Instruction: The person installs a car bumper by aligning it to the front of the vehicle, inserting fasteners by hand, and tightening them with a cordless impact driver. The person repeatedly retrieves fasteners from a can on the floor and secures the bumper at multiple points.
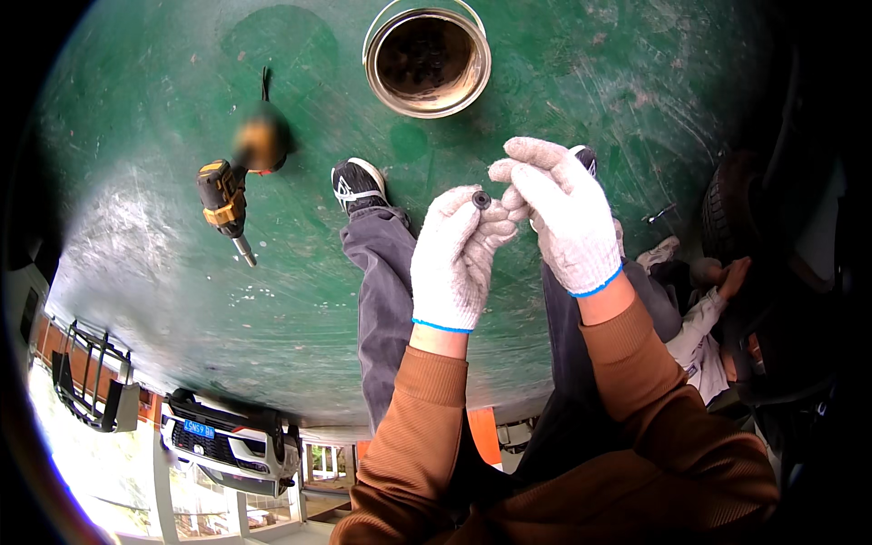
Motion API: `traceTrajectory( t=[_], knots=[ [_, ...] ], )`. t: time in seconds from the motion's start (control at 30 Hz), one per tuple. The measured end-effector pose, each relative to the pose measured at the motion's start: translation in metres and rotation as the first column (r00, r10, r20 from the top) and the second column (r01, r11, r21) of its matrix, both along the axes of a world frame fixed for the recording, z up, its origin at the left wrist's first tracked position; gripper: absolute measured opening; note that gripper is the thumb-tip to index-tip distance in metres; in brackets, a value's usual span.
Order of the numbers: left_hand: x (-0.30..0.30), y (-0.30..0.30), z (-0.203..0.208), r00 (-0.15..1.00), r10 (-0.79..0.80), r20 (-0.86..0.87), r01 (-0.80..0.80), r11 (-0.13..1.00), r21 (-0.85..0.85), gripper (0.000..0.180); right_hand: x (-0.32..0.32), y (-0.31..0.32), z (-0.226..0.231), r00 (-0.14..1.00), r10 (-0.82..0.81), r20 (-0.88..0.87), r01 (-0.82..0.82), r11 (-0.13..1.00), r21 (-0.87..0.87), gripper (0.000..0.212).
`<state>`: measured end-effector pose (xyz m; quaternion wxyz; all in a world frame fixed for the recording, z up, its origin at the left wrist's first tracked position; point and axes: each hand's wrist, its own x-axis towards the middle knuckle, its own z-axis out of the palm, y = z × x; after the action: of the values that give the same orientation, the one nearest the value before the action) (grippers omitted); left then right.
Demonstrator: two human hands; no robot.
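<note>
My left hand (459, 259), in a white knit glove with a blue cuff edge, pinches a small dark round part with a hole in its middle, like a nut or washer (481, 200). Close on its right, my right hand (572, 218), gloved the same way, has its fingers bent and apart near the left fingertips. Nothing shows between the right fingers. Beyond both hands, a round metal bucket (483, 68) with a wire handle holds dark contents too dim to make out.
On the green floor (318, 300) at left lie a yellow and black cordless impact wrench (221, 195) and a blurred round object (263, 141). A small metal tool (660, 213) lies at right. Another person (699, 336) is low beside a tyre (727, 204). A white car (232, 445) stands lower left.
</note>
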<state>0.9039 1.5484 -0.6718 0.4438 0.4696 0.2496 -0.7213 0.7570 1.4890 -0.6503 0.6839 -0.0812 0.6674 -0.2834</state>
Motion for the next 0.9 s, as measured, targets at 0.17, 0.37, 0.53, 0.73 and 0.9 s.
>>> traceTrajectory(
  t=[0.17, 0.37, 0.53, 0.73, 0.9],
  knots=[
    [-0.002, 0.002, 0.000, 1.000, -0.015, 0.006, 0.015, 1.000, 0.008, 0.025, -0.002, 0.003, -0.004, 1.000, -0.009, 0.009, 0.008, 0.999, 0.054, 0.037],
    [-0.001, 0.007, -0.002, 0.999, -0.027, 0.024, 0.027, 1.000, 0.004, 0.024, 0.000, 0.007, -0.015, 1.000, 0.026, -0.010, -0.025, 0.998, 0.056, 0.035],
    [0.002, 0.012, -0.001, 0.997, -0.047, 0.062, 0.045, 0.998, 0.035, 0.024, 0.025, -0.009, -0.067, 0.823, 0.376, -0.426, -0.494, 0.844, -0.210, 0.031],
    [0.010, 0.011, 0.006, 0.994, -0.061, 0.094, 0.054, 0.996, 0.068, 0.026, 0.081, -0.092, -0.214, 0.311, 0.556, -0.771, -0.765, 0.627, 0.143, 0.037],
    [0.017, 0.011, 0.011, 0.997, -0.049, 0.065, 0.046, 0.998, 0.036, 0.025, 0.069, -0.107, -0.327, -0.138, 0.650, -0.748, -0.822, 0.346, 0.452, 0.039]
  ],
)
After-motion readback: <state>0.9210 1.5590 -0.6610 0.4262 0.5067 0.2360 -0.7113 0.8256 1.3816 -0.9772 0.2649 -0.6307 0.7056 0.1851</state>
